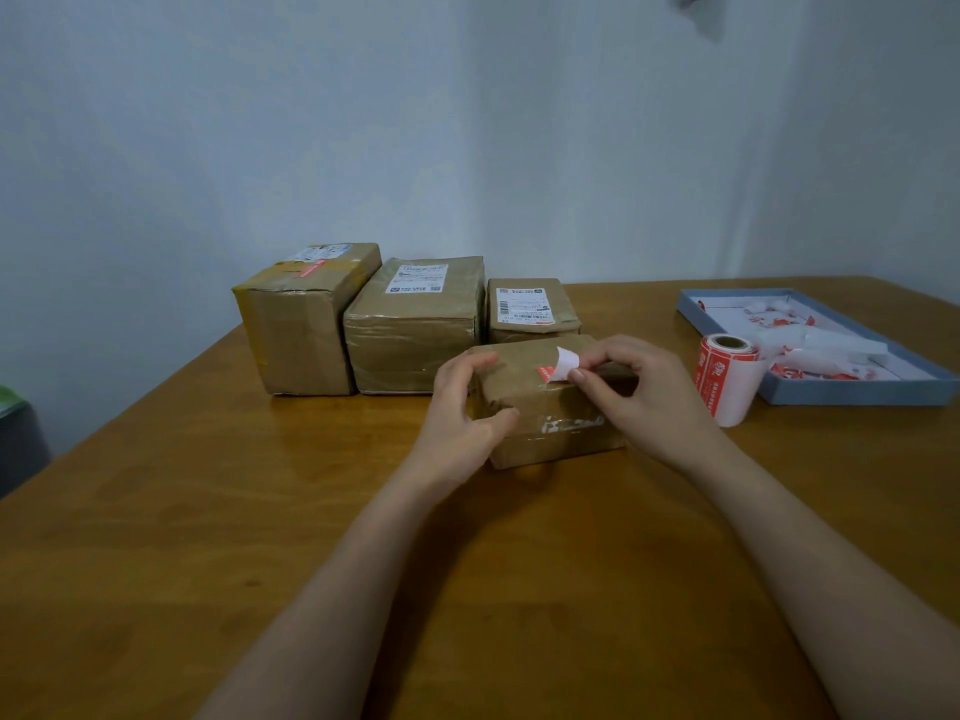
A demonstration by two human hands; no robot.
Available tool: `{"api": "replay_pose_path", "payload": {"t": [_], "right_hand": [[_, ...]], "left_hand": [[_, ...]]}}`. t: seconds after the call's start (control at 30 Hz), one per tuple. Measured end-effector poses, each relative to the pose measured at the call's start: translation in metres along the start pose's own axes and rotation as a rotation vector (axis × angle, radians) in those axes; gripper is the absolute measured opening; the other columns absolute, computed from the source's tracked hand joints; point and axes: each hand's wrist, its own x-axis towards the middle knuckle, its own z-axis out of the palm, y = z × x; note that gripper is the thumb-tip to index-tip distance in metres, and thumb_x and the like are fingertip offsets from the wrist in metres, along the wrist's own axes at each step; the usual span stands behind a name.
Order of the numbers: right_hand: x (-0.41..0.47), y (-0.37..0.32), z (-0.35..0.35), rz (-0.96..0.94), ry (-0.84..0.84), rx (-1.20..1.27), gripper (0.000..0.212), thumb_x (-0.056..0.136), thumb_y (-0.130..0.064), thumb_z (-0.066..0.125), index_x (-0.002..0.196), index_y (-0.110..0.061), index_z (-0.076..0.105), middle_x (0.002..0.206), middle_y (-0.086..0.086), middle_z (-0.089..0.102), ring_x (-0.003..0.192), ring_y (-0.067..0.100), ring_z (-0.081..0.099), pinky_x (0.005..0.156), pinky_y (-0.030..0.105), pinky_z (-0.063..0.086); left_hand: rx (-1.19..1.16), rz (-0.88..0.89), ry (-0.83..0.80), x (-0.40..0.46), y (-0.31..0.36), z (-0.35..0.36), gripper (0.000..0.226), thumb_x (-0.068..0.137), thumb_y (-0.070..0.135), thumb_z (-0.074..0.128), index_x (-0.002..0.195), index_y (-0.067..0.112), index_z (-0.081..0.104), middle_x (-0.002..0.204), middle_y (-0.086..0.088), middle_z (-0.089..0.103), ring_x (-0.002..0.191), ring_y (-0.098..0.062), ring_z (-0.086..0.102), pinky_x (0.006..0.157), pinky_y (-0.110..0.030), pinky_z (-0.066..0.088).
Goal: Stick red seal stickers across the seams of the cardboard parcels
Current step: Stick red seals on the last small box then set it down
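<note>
A small taped cardboard parcel (550, 407) lies on the wooden table (260, 511) in front of me. My left hand (462, 407) grips its left end, thumb on the front face and fingers curled over the top. My right hand (634, 392) pinches a red seal sticker (558, 367) at the parcel's top; the sticker's red end lies on the cardboard and its white end curls upward. Three bigger parcels stand behind: a tall one (301, 324) with a red sticker on its top, a middle one (415, 324), and a smaller one (530, 309).
A roll of red seal stickers (727, 376) stands just right of my right hand. Behind it a shallow blue tray (852, 394) holds crumpled white and red backing scraps. A white wall rises behind the table. A dark object (21, 433) sits at the far left edge.
</note>
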Motion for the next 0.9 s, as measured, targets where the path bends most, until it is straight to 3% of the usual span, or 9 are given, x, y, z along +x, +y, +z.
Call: {"api": "replay_pose_path", "payload": {"t": [0.13, 0.27, 0.43, 0.6, 0.8, 0.9], "right_hand": [[-0.002, 0.0025, -0.0002, 0.023, 0.0, 0.028, 0.008, 0.088, -0.022, 0.065, 0.091, -0.021, 0.073, 0.091, -0.011, 0.066, 0.09, 0.002, 0.059, 0.078, 0.019, 0.048], [-0.003, 0.001, 0.0009, 0.038, 0.01, 0.049, 0.008, 0.089, -0.023, 0.064, 0.091, -0.021, 0.072, 0.09, -0.011, 0.067, 0.09, 0.003, 0.059, 0.075, 0.02, 0.048], [-0.0021, 0.0012, 0.0019, 0.057, 0.026, 0.069, 0.008, 0.092, -0.022, 0.06, 0.09, -0.025, 0.068, 0.089, -0.017, 0.065, 0.09, -0.001, 0.058, 0.071, 0.01, 0.043], [-0.0012, 0.0043, 0.0029, 0.067, 0.053, 0.1, 0.009, 0.092, -0.023, 0.059, 0.093, -0.021, 0.067, 0.09, -0.013, 0.067, 0.089, 0.002, 0.061, 0.073, 0.017, 0.048], [-0.0021, 0.0048, 0.0035, 0.063, 0.125, 0.089, 0.01, 0.093, -0.027, 0.058, 0.095, -0.021, 0.066, 0.09, -0.015, 0.065, 0.089, -0.004, 0.058, 0.071, 0.005, 0.044], [-0.0019, 0.0061, 0.0042, 0.08, 0.206, 0.065, 0.013, 0.095, -0.029, 0.054, 0.099, -0.021, 0.064, 0.091, -0.016, 0.062, 0.091, -0.003, 0.057, 0.073, 0.008, 0.045]], "left_hand": [[0.062, -0.005, 0.005, 0.0004, -0.0019, 0.001, 0.049, 0.088, 0.018, 0.067, 0.132, 0.03, 0.048, 0.15, 0.008, 0.026, 0.132, -0.012, 0.03, 0.09, -0.015, 0.039], [0.079, 0.004, 0.025, 0.0008, -0.0023, 0.0006, 0.047, 0.088, 0.021, 0.068, 0.13, 0.03, 0.05, 0.148, 0.008, 0.029, 0.134, -0.012, 0.031, 0.071, -0.002, 0.037], [0.067, -0.003, 0.021, 0.0023, -0.004, 0.0003, 0.046, 0.087, 0.021, 0.068, 0.13, 0.029, 0.051, 0.147, 0.008, 0.029, 0.132, -0.012, 0.031, 0.061, 0.007, 0.037], [0.072, -0.004, 0.02, 0.0031, -0.0045, 0.0007, 0.046, 0.088, 0.021, 0.068, 0.129, 0.031, 0.05, 0.148, 0.009, 0.029, 0.132, -0.011, 0.032, 0.061, -0.001, 0.04], [0.034, -0.018, 0.007, 0.0021, -0.004, 0.0011, 0.044, 0.088, 0.021, 0.067, 0.127, 0.031, 0.05, 0.146, 0.009, 0.029, 0.129, -0.013, 0.036, 0.077, -0.013, 0.044], [0.024, -0.031, 0.011, 0.0007, -0.0028, 0.0008, 0.044, 0.088, 0.022, 0.067, 0.128, 0.031, 0.05, 0.144, 0.01, 0.03, 0.127, -0.012, 0.037, 0.083, -0.017, 0.044]]}}
